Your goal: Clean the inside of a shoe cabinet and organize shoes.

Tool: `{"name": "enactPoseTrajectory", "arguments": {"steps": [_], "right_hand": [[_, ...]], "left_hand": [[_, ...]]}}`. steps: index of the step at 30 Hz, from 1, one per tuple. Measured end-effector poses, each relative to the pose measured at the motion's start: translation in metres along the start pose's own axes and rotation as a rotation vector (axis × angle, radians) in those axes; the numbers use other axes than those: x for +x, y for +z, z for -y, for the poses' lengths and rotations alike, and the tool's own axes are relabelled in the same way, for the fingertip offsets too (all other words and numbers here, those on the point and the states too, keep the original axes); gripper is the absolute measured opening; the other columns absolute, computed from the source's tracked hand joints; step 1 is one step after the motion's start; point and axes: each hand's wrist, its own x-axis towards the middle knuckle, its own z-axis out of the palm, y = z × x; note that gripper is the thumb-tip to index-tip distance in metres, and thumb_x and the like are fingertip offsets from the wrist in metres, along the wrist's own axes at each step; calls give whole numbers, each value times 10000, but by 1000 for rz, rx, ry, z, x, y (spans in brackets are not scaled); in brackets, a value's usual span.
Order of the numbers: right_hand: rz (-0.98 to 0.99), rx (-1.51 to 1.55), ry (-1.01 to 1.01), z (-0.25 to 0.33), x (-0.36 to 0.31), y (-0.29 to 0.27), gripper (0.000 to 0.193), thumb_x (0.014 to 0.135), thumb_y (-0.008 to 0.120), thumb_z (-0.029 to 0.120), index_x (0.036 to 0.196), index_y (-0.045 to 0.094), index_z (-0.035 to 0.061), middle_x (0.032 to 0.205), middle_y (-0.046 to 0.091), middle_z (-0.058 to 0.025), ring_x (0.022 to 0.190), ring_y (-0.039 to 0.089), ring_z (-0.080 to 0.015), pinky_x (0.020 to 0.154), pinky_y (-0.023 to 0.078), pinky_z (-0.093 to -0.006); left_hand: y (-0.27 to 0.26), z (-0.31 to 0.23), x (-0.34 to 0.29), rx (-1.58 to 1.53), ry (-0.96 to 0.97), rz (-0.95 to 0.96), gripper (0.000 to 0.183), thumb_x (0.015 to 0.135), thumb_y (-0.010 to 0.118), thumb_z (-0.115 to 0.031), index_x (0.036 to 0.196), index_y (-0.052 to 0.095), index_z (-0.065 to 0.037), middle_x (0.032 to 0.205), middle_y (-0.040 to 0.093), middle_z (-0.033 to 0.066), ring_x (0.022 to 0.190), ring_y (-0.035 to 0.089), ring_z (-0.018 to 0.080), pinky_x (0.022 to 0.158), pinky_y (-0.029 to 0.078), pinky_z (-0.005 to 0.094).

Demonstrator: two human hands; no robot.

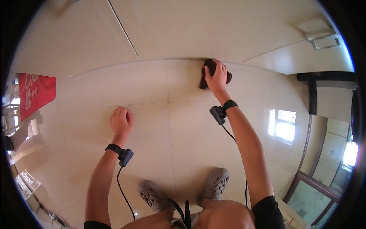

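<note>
My right hand (217, 77) presses a dark brown cloth (209, 71) against the glossy tiled floor (171, 126), right where the floor meets the pale wall (190, 30). The cloth shows on both sides of my fingers. My left hand (121, 122) lies flat on the floor tile, fingers together, holding nothing. Both wrists wear a black band with a small black device and a cable running back toward me. My two feet in grey perforated clogs (183, 191) are planted on the floor below, knees bent.
A red panel with print (36, 93) stands at the far left. On the right are a dark shelf edge (324, 91) and bright window reflections (284, 126) in the tiles. A vertical seam (122, 28) runs up the wall panels.
</note>
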Motion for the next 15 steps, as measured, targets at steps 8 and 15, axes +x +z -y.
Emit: {"name": "enactPoseTrajectory", "arguments": {"steps": [8,15], "right_hand": [[292,350,-272,56,-54,-14,409,682,727,64,1078,627,59,1125,661,-147,1103,590,-374,986,463,-459],[240,522,208,46,-41,-61,404,711,715,16,1107,654,65,1049,709,-110,993,688,-253,925,534,-377]], "left_hand": [[-7,1,-1,2,18,4,102,887,595,-132,810,543,-89,820,560,83,813,590,307,675,470,454],[1,15,-8,102,16,-20,109,916,580,-174,842,548,-100,855,558,78,840,594,310,689,470,458]]}}
